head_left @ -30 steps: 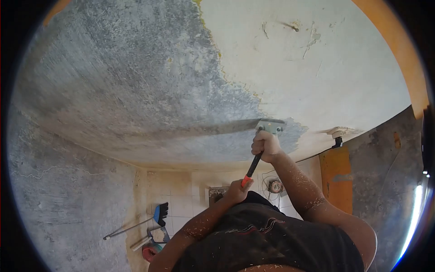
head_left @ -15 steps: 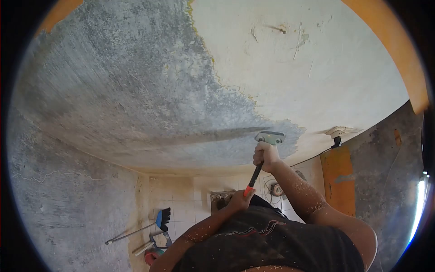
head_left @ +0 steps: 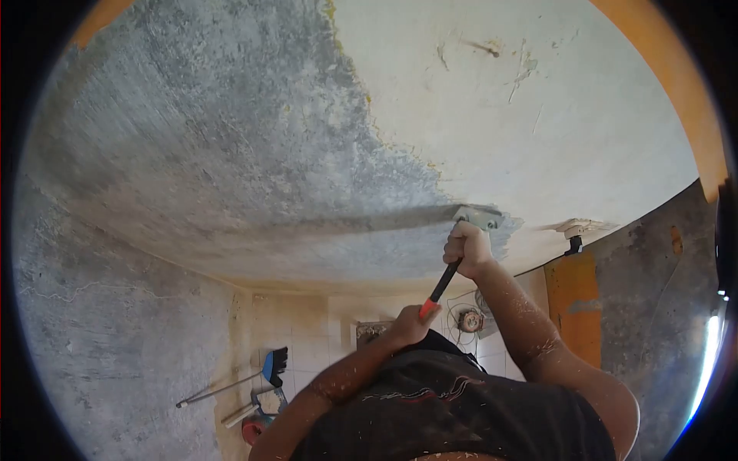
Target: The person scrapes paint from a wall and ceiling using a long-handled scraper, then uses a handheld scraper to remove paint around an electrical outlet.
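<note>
A long-handled scraper point(head_left: 444, 281) with a black shaft, a red end and a wide grey-green head slants upward in front of me. My right hand point(head_left: 468, 247) is wrapped round it just below the head. Lower down, my left hand point(head_left: 413, 323) grips the red end, close to my dark shirt. The head rests at the wall point(head_left: 461, 100), near the ragged border between the bare grey surface and the pale paint. Pale flakes dot both forearms.
A blue broom point(head_left: 274, 367) and a dustpan point(head_left: 270, 401) lie at the lower left beside a red round object point(head_left: 252, 430). A coiled cable surrounds a round device point(head_left: 470, 320) on the tiled floor. A socket point(head_left: 575, 228) juts from the wall at right.
The scraper head and my right hand have moved up and to the right along the wall. My left hand has shifted slightly up and right with the red end.
</note>
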Tool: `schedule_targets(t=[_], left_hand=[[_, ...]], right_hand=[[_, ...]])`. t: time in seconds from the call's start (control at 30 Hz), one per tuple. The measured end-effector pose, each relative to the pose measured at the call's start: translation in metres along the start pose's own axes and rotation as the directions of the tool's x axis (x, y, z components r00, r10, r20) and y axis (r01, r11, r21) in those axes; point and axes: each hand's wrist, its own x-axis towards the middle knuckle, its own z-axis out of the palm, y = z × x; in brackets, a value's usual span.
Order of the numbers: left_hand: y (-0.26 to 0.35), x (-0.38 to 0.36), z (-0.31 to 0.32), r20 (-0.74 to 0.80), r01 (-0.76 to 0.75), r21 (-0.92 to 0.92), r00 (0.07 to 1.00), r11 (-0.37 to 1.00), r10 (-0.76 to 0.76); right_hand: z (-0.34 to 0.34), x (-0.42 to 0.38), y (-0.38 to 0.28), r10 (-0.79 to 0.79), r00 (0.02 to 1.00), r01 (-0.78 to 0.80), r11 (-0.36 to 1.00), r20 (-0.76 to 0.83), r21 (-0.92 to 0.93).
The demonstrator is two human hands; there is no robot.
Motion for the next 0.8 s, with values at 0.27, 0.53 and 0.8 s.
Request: schedule_targets(t=[0.27, 0.53, 0.8], left_hand=[[-0.031, -0.017, 0.024, -0.018, 0.057, -0.018, 0.998, 0.998, -0.057], [-0.005, -0.001, 0.015, -0.006, -0.046, -0.024, 0.999, 0.999, 0.046], [0.010, 0.003, 0.006, 0.046, 0.026, -0.009, 0.999, 1.000, -0.026]], right_hand=[[-0.027, 0.004, 0.041, 0.054, 0.992, -0.054, 0.999, -0.117, -0.003], [-0.016, -0.002, 0.005, -0.046, 0.997, 0.045, 0.999, -0.064, -0.015], [-0.009, -0.007, -0.004, 0.021, 1.000, -0.021, 0.999, -0.001, 0.036]])
